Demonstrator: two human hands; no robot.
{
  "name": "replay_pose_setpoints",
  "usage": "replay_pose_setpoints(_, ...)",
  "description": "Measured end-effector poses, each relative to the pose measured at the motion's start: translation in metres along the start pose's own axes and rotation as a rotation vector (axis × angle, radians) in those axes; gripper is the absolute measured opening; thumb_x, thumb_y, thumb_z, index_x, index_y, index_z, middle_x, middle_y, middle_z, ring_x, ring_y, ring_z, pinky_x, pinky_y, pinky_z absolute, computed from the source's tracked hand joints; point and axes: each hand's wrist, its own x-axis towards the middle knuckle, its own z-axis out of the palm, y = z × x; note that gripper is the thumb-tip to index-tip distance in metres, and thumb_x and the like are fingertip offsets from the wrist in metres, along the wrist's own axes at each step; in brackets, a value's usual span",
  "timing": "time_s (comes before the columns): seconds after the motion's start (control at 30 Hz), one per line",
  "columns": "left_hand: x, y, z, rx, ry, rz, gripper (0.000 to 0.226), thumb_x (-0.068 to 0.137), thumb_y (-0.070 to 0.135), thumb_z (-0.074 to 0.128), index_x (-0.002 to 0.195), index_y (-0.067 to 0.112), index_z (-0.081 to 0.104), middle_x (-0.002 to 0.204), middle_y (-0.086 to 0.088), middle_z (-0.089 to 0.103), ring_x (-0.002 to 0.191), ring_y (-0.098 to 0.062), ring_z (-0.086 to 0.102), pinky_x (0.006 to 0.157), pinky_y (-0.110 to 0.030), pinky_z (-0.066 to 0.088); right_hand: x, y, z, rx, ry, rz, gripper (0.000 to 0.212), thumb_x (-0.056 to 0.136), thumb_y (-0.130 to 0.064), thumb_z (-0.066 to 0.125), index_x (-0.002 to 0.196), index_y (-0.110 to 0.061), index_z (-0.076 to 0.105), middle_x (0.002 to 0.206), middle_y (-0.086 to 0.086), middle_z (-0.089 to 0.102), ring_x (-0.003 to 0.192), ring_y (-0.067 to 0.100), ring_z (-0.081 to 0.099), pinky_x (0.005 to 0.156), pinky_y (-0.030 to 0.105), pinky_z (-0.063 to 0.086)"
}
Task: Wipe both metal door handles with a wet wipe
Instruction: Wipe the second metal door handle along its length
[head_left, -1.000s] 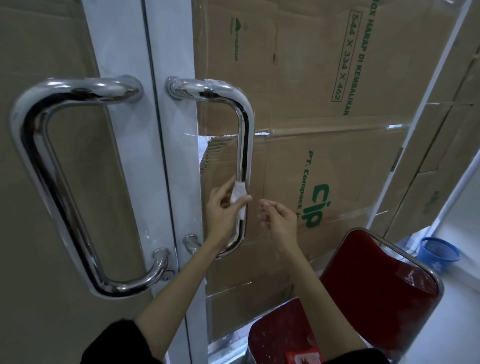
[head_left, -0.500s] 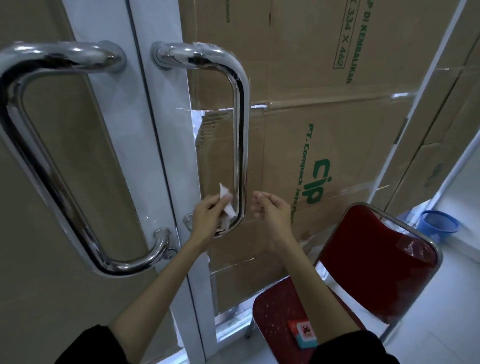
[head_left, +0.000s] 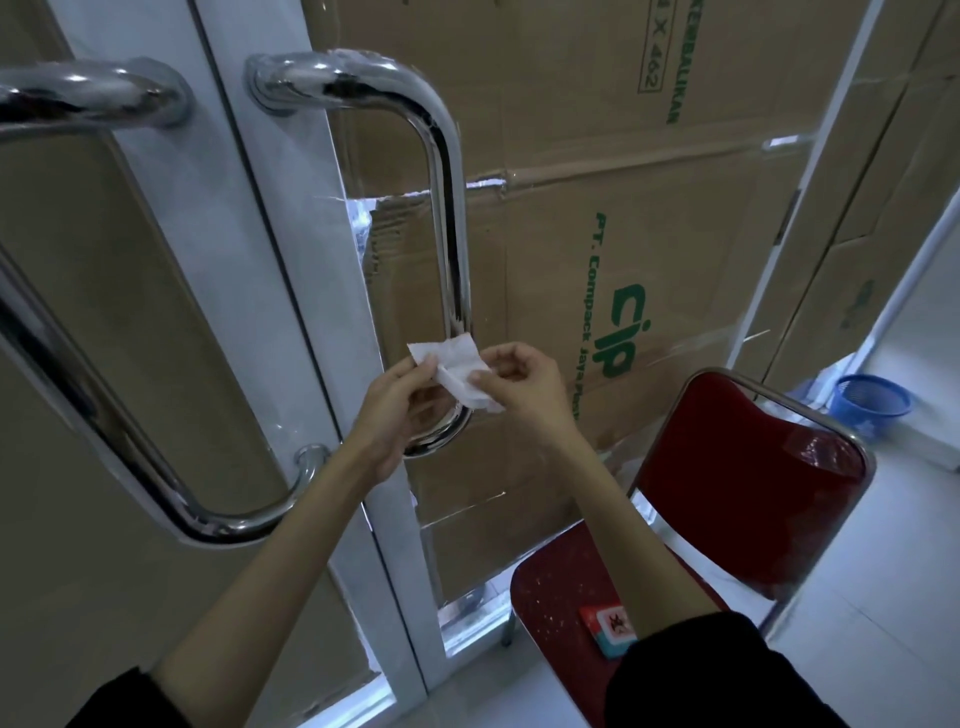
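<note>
Now the wipe sits mid-frame, held between both hands just in front of the lower bend of the right handle. Judging by that, the step in hand is refolding or turning the wipe to a fresh face. It would go best spread flat, then wrapped round the bar so it cleans the back as well as the front. The left hand pinches the wipe's left edge with fingers curled; the right hand pinches its right side between thumb and fingertips. Neither hand touches metal. At far left, the left handle stands untouched.
</note>
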Motion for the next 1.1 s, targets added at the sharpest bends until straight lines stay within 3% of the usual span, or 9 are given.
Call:
replay_pose_setpoints(0.13,0.006,0.01,0.006,-0.034,0.02,0.079,0.017,0.096,0.017,0.051,0.106,0.016,0.065,0.091,0.001,0.072,0.083,-0.01,0.066,0.077,-0.021,0.054,0.007,-0.011,0.005,-0.144,0.221,-0.277,0.017,0.081,-0.004,0.069,0.091,-0.013,0.059,0.096,0.005,0.06,0.075,0.003,0.054,0.067,0.007,0.045)
replay_pose_setpoints(0.23,0.013,0.022,0.011,0.015,0.062,0.224,0.011,0.092,0.011,0.059,0.1,0.016,0.065,0.097,-0.006,0.07,0.09,-0.017,0.066,0.085,-0.029,0.055,0.01,-0.014,0.012,-0.206,0.298,-0.514,0.012,0.083,-0.005,0.067,0.094,-0.008,0.064,0.099,0.003,0.055,0.079,0.001,0.054,0.072,0.008,0.045)
replay_pose_setpoints(0.3,0.019,0.026,0.012,0.066,0.115,0.323,0.006,0.087,0.012,0.065,0.092,0.015,0.065,0.092,-0.01,0.067,0.087,-0.02,0.064,0.084,-0.032,0.055,0.02,-0.012,0.016,-0.196,0.3,-0.56,0.01,0.082,-0.008,0.069,0.092,-0.007,0.066,0.097,0.002,0.053,0.078,0.002,0.053,0.071,0.008,0.045)
replay_pose_setpoints(0.4,0.027,0.015,0.01,0.178,0.207,0.346,0.008,0.081,0.015,0.073,0.081,0.019,0.065,0.077,-0.003,0.064,0.073,-0.014,0.058,0.067,-0.025,0.05,0.033,0.003,0.02,-0.18,0.221,-0.492,0.011,0.079,-0.013,0.074,0.086,-0.007,0.067,0.09,0.004,0.055,0.074,0.006,0.053,0.067,0.012,0.047)
replay_pose_setpoints(0.5,0.025,-0.019,0.003,0.248,0.277,0.212,0.013,0.079,0.012,0.074,0.076,0.017,0.062,0.071,-0.002,0.06,0.068,-0.014,0.052,0.061,-0.021,0.045,0.028,0.042,0.018,-0.238,0.109,-0.379,0.009,0.076,-0.012,0.075,0.079,-0.011,0.067,0.083,0.003,0.06,0.069,0.003,0.052,0.066,0.022,0.047)
replay_pose_setpoints(0.6,0.02,-0.043,-0.002,0.286,0.253,0.117,0.012,0.08,0.01,0.073,0.076,0.014,0.063,0.069,-0.004,0.059,0.07,-0.019,0.052,0.055,-0.016,0.043,0.016,0.072,0.015,-0.227,0.078,-0.253,0.012,0.073,-0.008,0.077,0.072,-0.014,0.066,0.076,-0.003,0.062,0.066,0.0,0.055,0.064,0.019,0.048)
replay_pose_setpoints(0.77,0.034,-0.014,0.0,0.283,0.256,0.27,0.01,0.079,0.012,0.074,0.08,0.018,0.066,0.077,0.0,0.066,0.076,-0.015,0.06,0.071,-0.029,0.05,0.031,0.029,0.012,-0.127,0.042,-0.236,0.015,0.07,-0.009,0.08,0.075,-0.004,0.066,0.08,0.009,0.069,0.071,0.016,0.062,0.069,0.03,0.055)
replay_pose_setpoints(0.87,0.039,0.009,0.001,0.21,0.176,0.351,0.011,0.081,0.011,0.072,0.081,0.02,0.065,0.078,0.002,0.064,0.076,-0.011,0.058,0.068,-0.022,0.049,0.04,0.002,0.01,-0.044,0.044,-0.26,0.018,0.07,-0.01,0.081,0.077,-0.002,0.066,0.08,0.009,0.07,0.071,0.015,0.062,0.068,0.03,0.054)
replay_pose_setpoints(1.1,0.033,-0.013,-0.022,0.312,0.15,0.142,0.009,0.089,0.029,0.063,0.095,0.024,0.066,0.094,0.003,0.066,0.087,-0.016,0.059,0.076,-0.029,0.048,0.021,0.043,0.019,0.354,0.077,0.1,0.01,0.086,-0.008,0.065,0.096,-0.009,0.067,0.088,0.004,0.069,0.08,0.016,0.063,0.07,0.02,0.054)
